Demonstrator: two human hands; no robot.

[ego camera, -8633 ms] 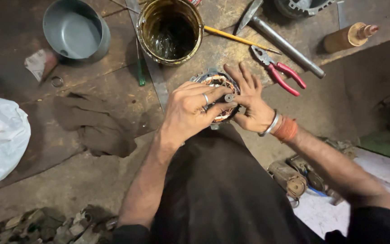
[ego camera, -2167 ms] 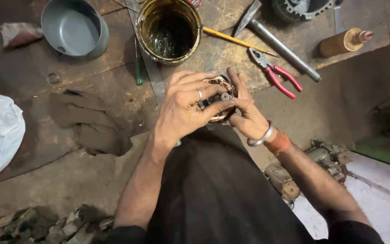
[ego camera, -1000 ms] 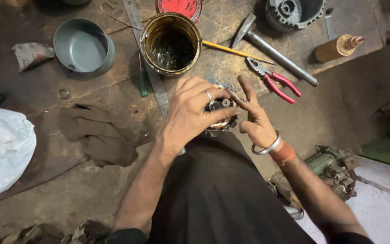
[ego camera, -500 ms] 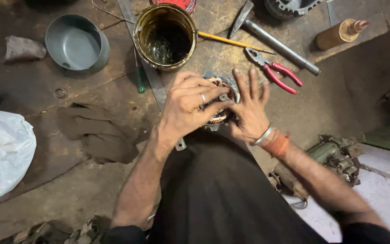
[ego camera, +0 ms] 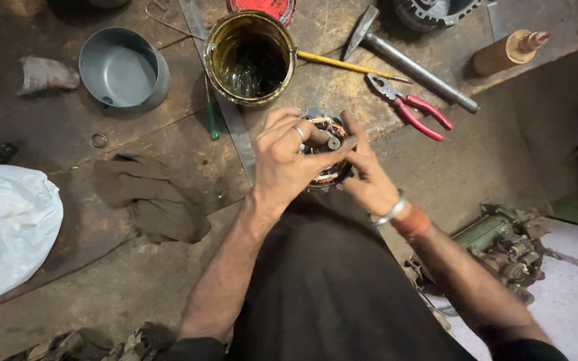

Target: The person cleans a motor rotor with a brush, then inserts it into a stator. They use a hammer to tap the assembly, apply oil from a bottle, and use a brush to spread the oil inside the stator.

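Head view, centre of frame, left hand [ego camera: 289, 164] and right hand [ego camera: 369, 177] both closed in a grip around a copper-wound motor stator [ego camera: 326, 150], above the bench [ego camera: 168, 134], just below a varnish tin [ego camera: 249, 57], red pliers [ego camera: 413, 110] to the right.

round motor stator [ego camera: 326, 150] with copper windings, upright, held above the bench

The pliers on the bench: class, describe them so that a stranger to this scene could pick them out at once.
Start at the big open tin of dark liquid at the top. To its right lies a long hammer; just below it, beyond the right hand, lie the pliers. Their red handles set them apart.
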